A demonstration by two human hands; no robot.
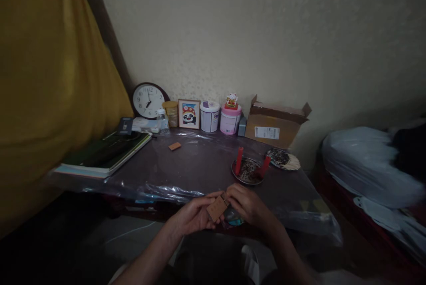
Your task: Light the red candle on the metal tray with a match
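My left hand (195, 215) holds a small brown matchbox (217, 208) between thumb and fingers, above the table's front edge. Its right end looks partly slid out, with a dark inside. My right hand (245, 203) is closed at that end, its fingertips pinched together; whatever they hold is too small to make out. Beyond the hands, a round metal dish (248, 178) with dark bits carries two red candles, an upright one (238, 161) and a leaning one (265, 166). A similar flat brown piece (175, 146) lies farther back on the table.
The plastic-covered table (159, 165) holds a large book (109, 154) at left. Along the wall stand a clock (148, 100), a framed panda picture (189, 114), two tubs (209, 119) and an open cardboard box (274, 125). A plate (282, 159) of dark and pale bits lies right.
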